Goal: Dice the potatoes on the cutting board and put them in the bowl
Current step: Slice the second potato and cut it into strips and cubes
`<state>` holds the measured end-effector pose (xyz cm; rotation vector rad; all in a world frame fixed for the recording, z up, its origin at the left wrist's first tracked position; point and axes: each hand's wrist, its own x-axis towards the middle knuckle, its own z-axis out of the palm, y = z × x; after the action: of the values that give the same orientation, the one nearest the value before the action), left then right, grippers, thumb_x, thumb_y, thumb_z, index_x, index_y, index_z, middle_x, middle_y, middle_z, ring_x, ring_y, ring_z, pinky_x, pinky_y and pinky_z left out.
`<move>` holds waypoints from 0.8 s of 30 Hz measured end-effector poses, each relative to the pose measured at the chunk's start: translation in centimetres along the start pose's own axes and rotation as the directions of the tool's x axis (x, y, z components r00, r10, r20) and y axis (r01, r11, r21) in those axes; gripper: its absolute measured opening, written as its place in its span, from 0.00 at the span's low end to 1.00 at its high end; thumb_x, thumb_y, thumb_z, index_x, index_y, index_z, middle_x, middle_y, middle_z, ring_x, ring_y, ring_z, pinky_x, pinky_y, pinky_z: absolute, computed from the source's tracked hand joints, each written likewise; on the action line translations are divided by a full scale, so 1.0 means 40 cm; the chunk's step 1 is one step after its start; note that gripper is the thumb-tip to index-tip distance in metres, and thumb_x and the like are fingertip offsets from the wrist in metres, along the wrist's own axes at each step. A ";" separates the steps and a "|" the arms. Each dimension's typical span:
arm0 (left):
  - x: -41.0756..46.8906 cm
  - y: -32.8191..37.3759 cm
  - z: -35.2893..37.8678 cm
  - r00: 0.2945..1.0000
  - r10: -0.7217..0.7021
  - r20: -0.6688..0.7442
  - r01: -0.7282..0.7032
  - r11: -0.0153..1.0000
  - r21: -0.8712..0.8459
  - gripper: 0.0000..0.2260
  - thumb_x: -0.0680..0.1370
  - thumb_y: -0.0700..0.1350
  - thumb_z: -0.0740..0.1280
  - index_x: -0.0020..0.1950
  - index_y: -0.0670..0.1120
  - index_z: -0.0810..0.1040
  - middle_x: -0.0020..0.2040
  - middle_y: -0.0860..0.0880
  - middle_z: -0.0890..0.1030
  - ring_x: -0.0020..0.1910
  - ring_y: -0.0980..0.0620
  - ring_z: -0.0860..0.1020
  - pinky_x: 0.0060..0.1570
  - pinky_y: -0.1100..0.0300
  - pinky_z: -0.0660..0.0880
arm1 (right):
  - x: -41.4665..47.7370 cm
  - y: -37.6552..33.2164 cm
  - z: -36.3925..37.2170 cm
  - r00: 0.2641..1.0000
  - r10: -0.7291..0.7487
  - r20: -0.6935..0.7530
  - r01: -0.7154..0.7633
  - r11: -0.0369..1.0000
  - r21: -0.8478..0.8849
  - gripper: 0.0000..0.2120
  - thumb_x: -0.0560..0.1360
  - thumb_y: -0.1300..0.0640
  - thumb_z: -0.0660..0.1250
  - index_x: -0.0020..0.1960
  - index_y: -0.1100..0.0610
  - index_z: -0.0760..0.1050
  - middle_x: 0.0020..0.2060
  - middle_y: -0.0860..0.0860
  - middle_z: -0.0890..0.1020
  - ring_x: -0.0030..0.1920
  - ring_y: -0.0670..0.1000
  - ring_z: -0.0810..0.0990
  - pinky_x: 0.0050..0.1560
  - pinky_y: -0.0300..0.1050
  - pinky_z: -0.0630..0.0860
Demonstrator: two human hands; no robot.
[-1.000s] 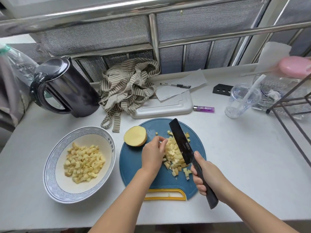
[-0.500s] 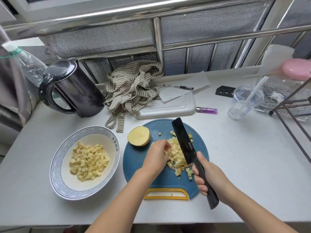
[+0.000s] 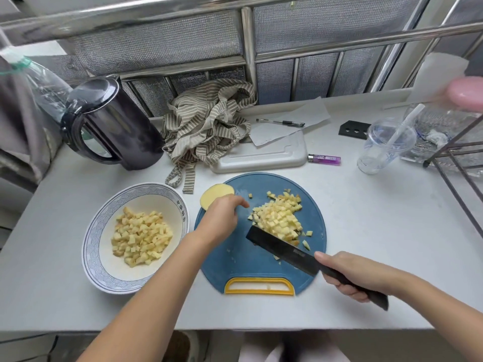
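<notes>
Your right hand (image 3: 358, 276) grips the black knife (image 3: 283, 250) by its handle, blade against the near side of the diced potato pile (image 3: 279, 218) on the blue cutting board (image 3: 235, 259) — your left hand (image 3: 222, 222) hovers loosely curled and empty beside it, partly covering the potato half (image 3: 217, 193), with the bowl (image 3: 91, 236) of dice just left.

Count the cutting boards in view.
2. The blue round cutting board lies nearest, carrying diced potato; the white board lies behind it, partly under the striped cloth and paper. No others show.
</notes>
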<state>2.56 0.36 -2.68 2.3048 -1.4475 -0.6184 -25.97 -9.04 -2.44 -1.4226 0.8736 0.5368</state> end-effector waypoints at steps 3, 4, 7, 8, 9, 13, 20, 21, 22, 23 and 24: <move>0.011 0.000 -0.007 0.998 0.038 -0.056 -0.038 0.999 0.016 0.10 0.77 0.34 0.65 0.53 0.41 0.84 0.59 0.44 0.79 0.59 0.46 0.76 0.58 0.61 0.66 | 0.016 0.007 -0.026 0.999 0.009 0.042 -0.001 0.983 -0.181 0.29 0.77 0.32 0.52 0.32 0.55 0.64 0.23 0.50 0.65 0.22 0.51 0.62 0.24 0.40 0.63; 0.017 -0.004 -0.009 0.996 0.037 -0.077 -0.035 0.999 0.027 0.10 0.78 0.34 0.64 0.53 0.41 0.84 0.60 0.43 0.79 0.61 0.45 0.76 0.59 0.61 0.65 | 0.026 0.007 -0.032 0.999 0.006 0.048 0.005 0.975 -0.221 0.29 0.78 0.32 0.52 0.32 0.55 0.64 0.23 0.51 0.66 0.22 0.51 0.63 0.25 0.40 0.64; 0.034 -0.011 -0.022 0.996 0.022 -0.088 -0.015 0.997 0.071 0.11 0.79 0.36 0.63 0.57 0.42 0.83 0.64 0.43 0.77 0.65 0.45 0.72 0.63 0.61 0.63 | 0.059 -0.009 -0.055 0.999 -0.012 0.043 0.025 0.952 -0.304 0.30 0.78 0.32 0.52 0.29 0.54 0.65 0.23 0.51 0.68 0.22 0.51 0.65 0.26 0.40 0.66; 0.039 -0.011 -0.027 0.997 0.021 -0.081 -0.014 0.996 0.088 0.11 0.79 0.37 0.63 0.58 0.42 0.82 0.66 0.43 0.76 0.67 0.45 0.70 0.65 0.61 0.61 | 0.067 -0.018 -0.061 0.999 -0.018 0.039 0.029 0.947 -0.319 0.30 0.78 0.32 0.52 0.28 0.54 0.65 0.23 0.51 0.68 0.22 0.51 0.65 0.27 0.40 0.67; 0.045 -0.010 -0.034 0.997 0.012 -0.079 -0.004 0.995 0.097 0.12 0.79 0.38 0.63 0.60 0.43 0.81 0.68 0.43 0.74 0.70 0.45 0.67 0.67 0.61 0.59 | 0.076 -0.030 -0.069 0.999 -0.024 0.037 0.035 0.941 -0.335 0.30 0.78 0.32 0.52 0.28 0.54 0.65 0.23 0.51 0.69 0.22 0.51 0.66 0.28 0.39 0.68; 0.066 -0.006 -0.057 0.991 -0.127 -0.050 0.133 0.982 0.133 0.21 0.78 0.47 0.66 0.71 0.47 0.70 0.74 0.43 0.62 0.75 0.44 0.56 0.73 0.52 0.54 | 0.109 -0.062 -0.093 0.998 -0.052 0.044 0.065 0.927 -0.369 0.31 0.78 0.32 0.52 0.31 0.56 0.66 0.23 0.51 0.69 0.22 0.51 0.66 0.28 0.39 0.68; 0.102 -0.035 -0.057 0.941 -0.327 0.082 0.312 0.937 0.154 0.40 0.71 0.55 0.74 0.76 0.47 0.59 0.75 0.41 0.57 0.74 0.41 0.57 0.70 0.50 0.59 | 0.143 -0.067 -0.124 0.998 -0.052 -0.029 0.039 0.940 -0.339 0.30 0.77 0.31 0.53 0.33 0.56 0.67 0.23 0.50 0.69 0.23 0.51 0.64 0.26 0.40 0.65; 0.102 -0.040 -0.055 0.938 -0.329 0.110 0.310 0.937 0.161 0.41 0.70 0.55 0.75 0.76 0.46 0.58 0.74 0.41 0.58 0.73 0.41 0.59 0.70 0.51 0.60 | 0.145 -0.065 -0.125 0.998 -0.056 -0.035 0.041 0.944 -0.328 0.30 0.77 0.31 0.53 0.33 0.56 0.67 0.23 0.50 0.69 0.23 0.51 0.64 0.25 0.40 0.65; 0.102 -0.044 -0.053 0.935 -0.326 0.140 0.302 0.938 0.171 0.42 0.69 0.54 0.76 0.76 0.46 0.57 0.73 0.41 0.60 0.72 0.41 0.61 0.69 0.51 0.62 | 0.146 -0.062 -0.126 0.997 -0.060 -0.041 0.044 0.947 -0.317 0.29 0.77 0.31 0.53 0.33 0.56 0.68 0.23 0.50 0.69 0.24 0.51 0.64 0.25 0.40 0.65; 0.102 -0.049 -0.049 0.933 -0.320 0.164 0.291 0.940 0.179 0.44 0.68 0.54 0.77 0.76 0.46 0.57 0.72 0.41 0.61 0.71 0.41 0.62 0.68 0.51 0.62 | 0.147 -0.060 -0.126 0.997 -0.065 -0.046 0.048 0.950 -0.308 0.29 0.77 0.31 0.53 0.33 0.55 0.68 0.23 0.50 0.69 0.24 0.52 0.64 0.25 0.40 0.66; 0.100 -0.053 -0.045 0.934 -0.313 0.174 0.280 0.941 0.187 0.45 0.67 0.52 0.77 0.77 0.46 0.56 0.72 0.41 0.62 0.70 0.41 0.62 0.68 0.51 0.63 | 0.148 -0.058 -0.124 0.996 -0.071 -0.049 0.053 0.951 -0.304 0.29 0.77 0.31 0.53 0.33 0.55 0.67 0.23 0.50 0.69 0.24 0.52 0.65 0.25 0.40 0.66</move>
<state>6.65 -2.27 -2.95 2.6845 -1.2786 -0.8732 -21.60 -15.21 -5.30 -1.7466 0.8144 0.6024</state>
